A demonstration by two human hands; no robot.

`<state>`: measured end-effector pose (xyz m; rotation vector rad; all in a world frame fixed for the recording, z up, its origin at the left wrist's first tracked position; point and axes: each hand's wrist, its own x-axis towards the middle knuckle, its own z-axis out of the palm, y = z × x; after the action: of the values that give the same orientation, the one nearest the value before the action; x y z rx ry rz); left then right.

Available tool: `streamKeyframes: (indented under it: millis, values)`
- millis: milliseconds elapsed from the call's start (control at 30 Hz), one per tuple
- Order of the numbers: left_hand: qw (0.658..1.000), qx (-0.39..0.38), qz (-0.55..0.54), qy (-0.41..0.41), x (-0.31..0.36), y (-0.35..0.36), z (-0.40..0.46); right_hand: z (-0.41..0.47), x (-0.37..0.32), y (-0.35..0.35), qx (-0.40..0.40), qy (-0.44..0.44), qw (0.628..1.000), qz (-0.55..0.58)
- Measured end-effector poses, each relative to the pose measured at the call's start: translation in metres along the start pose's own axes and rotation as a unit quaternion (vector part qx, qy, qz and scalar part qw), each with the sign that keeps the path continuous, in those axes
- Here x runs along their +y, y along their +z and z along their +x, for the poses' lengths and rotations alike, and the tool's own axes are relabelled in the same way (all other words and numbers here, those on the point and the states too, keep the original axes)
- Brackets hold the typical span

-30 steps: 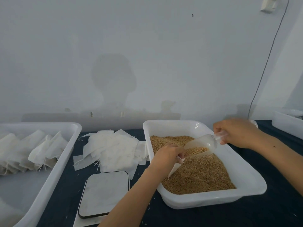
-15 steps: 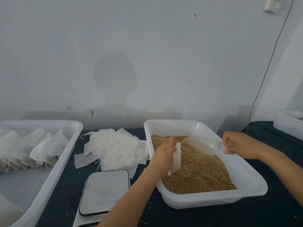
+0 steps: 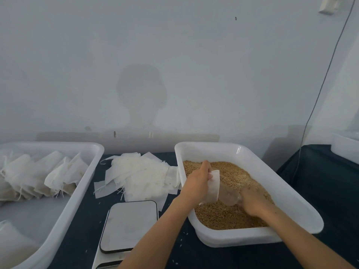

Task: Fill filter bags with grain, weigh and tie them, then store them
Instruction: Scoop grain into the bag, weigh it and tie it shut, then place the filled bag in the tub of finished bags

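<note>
Dark table (image 3: pixel 318 183) | 3 tubs | 1 scale (image 3: pixel 129 226) | 1 scoop (image 3: pixel 228 194)

I'm seeing golden-brown grain (image 3: pixel 229 216) in a white tub (image 3: pixel 275 183), white filter bag (image 3: pixel 212 186) in my fingers (image 3: pixel 206 167), clear scoop (image 3: pixel 228 195), white bag pile (image 3: pixel 139 175), grey-topped scale (image 3: pixel 129 226), dark navy counter (image 3: pixel 320 187), pale grey wall (image 3: pixel 174 65).

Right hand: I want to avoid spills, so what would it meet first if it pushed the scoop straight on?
Probably the white filter bag, held by the left hand: the right hand aims its clear plastic scoop there; depth unclear.
</note>
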<state>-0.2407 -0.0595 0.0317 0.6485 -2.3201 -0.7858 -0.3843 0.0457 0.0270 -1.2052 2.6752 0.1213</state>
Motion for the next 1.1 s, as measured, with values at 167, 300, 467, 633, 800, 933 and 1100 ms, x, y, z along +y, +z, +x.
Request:
streamKeyframes:
  millis: [167,300,467,633,800,933,1100]
  values:
    - [0.984,0.028,-0.174,-0.035,0.001,-0.012,-0.005,-0.013,-0.006,-0.018,0.057,-0.115,0.984,0.120]
    - [0.948,0.114,-0.298,-0.018,0.002,-0.028,-0.021,-0.033,-0.036,-0.032,-0.011,-0.202,0.853,0.482]
    - [0.911,0.199,-0.360,-0.010,-0.003,-0.068,-0.046,-0.054,-0.089,-0.035,0.025,-0.230,0.797,0.558]
    - [0.905,0.228,-0.346,-0.098,-0.031,-0.096,-0.081,-0.072,-0.145,-0.024,0.059,-0.242,0.790,0.561]
    - [0.947,0.198,-0.192,-0.163,-0.065,-0.106,-0.113,-0.075,-0.188,0.002,0.115,-0.218,0.844,0.477]
    - [0.960,0.188,-0.074,-0.194,-0.087,-0.107,-0.128,-0.073,-0.203,0.032,0.128,-0.226,0.868,0.423]
    - [0.968,0.144,0.038,-0.200,-0.102,-0.106,-0.135,-0.071,-0.207,0.054,0.155,-0.247,0.877,0.381]
